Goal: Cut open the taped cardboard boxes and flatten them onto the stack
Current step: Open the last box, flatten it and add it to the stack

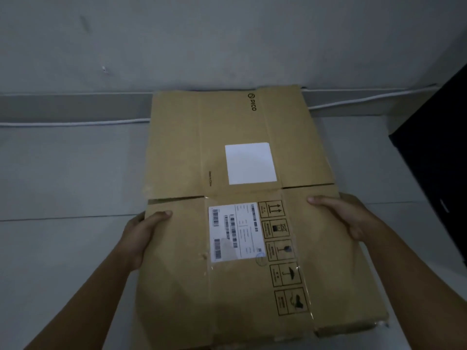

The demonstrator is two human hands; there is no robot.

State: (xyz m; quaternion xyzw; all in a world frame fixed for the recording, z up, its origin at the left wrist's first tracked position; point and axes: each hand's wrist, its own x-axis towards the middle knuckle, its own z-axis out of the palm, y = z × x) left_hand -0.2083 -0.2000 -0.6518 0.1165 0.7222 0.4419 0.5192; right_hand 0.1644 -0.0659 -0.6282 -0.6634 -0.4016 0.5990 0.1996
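Note:
A flattened brown cardboard box [177,152] lies spread out in front of me, its far end near the wall. It carries a blank white sticker, a barcode shipping label and a column of black handling symbols. My left hand [141,236] grips its left edge, thumb on top. On the opposite edge, my right hand [348,218] holds on in the same way. More brown cardboard [353,324] shows beneath it at the near right corner.
The floor [63,173] is pale grey and meets a grey wall [177,41] just beyond the box. A white cable [75,122] runs along the wall's base. A dark object [434,152] stands at the right edge.

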